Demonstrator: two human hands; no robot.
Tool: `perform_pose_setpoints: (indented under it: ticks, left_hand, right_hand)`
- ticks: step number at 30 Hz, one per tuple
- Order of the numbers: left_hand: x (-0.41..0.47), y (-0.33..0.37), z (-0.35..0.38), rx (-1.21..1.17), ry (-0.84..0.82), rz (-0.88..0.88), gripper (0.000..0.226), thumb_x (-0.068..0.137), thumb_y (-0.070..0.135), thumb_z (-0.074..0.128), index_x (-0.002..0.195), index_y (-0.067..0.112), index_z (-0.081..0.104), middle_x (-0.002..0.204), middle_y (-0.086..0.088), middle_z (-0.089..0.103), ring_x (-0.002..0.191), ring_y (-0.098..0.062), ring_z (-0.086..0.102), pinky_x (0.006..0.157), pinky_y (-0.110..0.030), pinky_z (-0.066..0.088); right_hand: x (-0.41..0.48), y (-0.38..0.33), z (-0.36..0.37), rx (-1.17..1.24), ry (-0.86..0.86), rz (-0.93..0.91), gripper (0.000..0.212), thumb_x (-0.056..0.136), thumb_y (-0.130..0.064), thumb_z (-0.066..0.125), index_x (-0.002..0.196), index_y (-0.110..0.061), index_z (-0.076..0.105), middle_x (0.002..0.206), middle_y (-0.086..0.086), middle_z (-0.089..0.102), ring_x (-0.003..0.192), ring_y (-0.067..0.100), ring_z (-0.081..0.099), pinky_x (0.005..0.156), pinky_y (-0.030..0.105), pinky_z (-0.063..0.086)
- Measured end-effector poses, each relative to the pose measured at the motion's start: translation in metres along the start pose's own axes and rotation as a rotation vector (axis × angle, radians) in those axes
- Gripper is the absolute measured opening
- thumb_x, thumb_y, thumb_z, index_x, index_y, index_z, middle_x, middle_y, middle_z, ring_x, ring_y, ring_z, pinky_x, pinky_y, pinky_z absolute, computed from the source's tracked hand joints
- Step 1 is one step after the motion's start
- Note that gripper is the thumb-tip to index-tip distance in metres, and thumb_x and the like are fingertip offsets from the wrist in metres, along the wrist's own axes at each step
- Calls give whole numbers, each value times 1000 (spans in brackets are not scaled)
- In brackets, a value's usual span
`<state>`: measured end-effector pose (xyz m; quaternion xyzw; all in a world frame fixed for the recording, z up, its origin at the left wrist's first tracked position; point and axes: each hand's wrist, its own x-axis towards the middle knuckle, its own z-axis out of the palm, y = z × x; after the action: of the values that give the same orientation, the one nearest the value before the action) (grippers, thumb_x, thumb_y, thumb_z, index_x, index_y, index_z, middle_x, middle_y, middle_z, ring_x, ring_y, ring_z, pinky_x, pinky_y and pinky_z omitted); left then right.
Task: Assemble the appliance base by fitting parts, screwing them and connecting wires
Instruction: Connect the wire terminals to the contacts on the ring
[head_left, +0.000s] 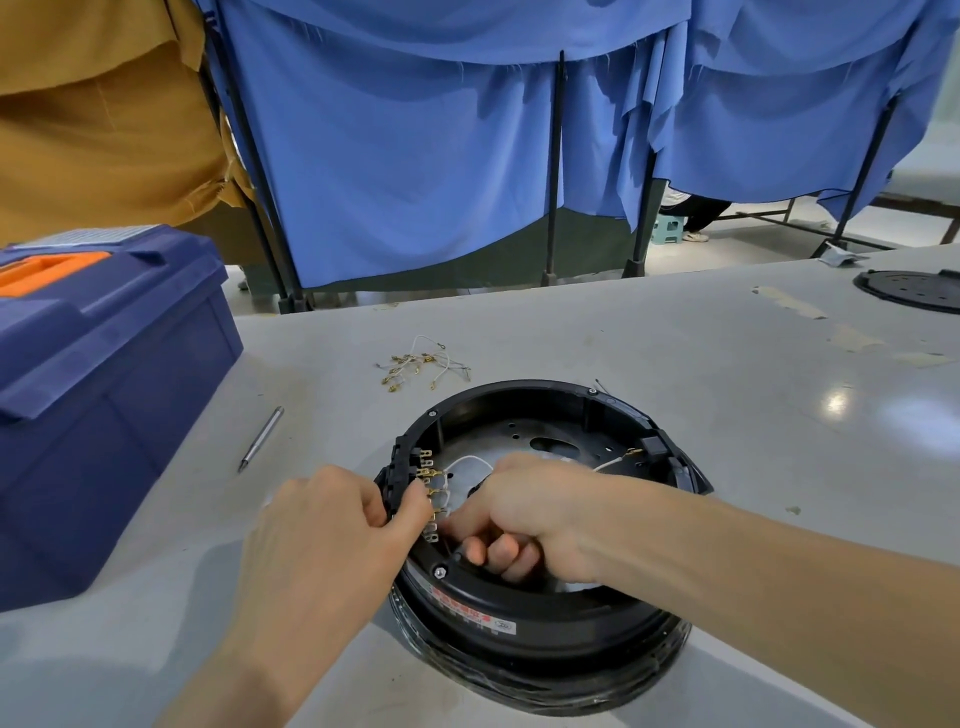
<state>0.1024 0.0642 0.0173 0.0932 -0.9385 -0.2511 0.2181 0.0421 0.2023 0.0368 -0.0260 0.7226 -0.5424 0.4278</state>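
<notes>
The round black base (545, 613) sits on the grey table (675, 338), low and centre. The left hand (322, 525) grips its rim at 9 o'clock, beside the brass terminals (428, 470). The right hand (524, 514) is curled tight inside, fingertips at those terminals, over a white wire (467, 460); I cannot tell what it pinches. Loose wires (421, 364) lie at 11 o'clock, a metal rod (261, 439) and a blue toolbox (104, 389) at 9 to 10.

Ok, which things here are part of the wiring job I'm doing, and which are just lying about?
In use: black base, held at its rim by the left hand; brass terminals; white wire; right hand, curled at the terminals, its hold hidden.
Lying about, untouched: blue toolbox; metal rod; loose wires; black disc at the far right.
</notes>
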Motion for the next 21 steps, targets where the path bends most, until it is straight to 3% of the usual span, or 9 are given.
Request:
perform_pose_setpoints:
  ticks: [7, 14, 21]
  left_hand:
    - [2, -4, 0, 13, -22, 4, 58, 75, 48, 62, 42, 7, 37, 35, 2, 24, 45, -22, 36, 47, -30, 36]
    - [3, -5, 1, -7, -20, -2, 59, 75, 48, 63, 41, 9, 36, 34, 2, 25, 47, -22, 37, 48, -30, 35]
    - [3, -5, 2, -16, -15, 12, 60, 76, 47, 63, 38, 12, 34, 34, 2, 24, 44, -21, 35, 49, -30, 37]
  right_hand:
    - [-2, 3, 2, -149, 177, -114, 26, 91, 0, 53, 66, 0, 50, 38, 4, 50, 27, 9, 33, 31, 12, 23]
    - [-2, 2, -3, -79, 115, -104, 30, 93, 2, 52, 63, 1, 48, 38, 5, 48, 25, 8, 33, 30, 10, 23]
    - [-3, -1, -9, -106, 40, -96, 7, 93, 0, 55, 88, 3, 58, 42, 5, 48, 28, 8, 33, 31, 11, 23]
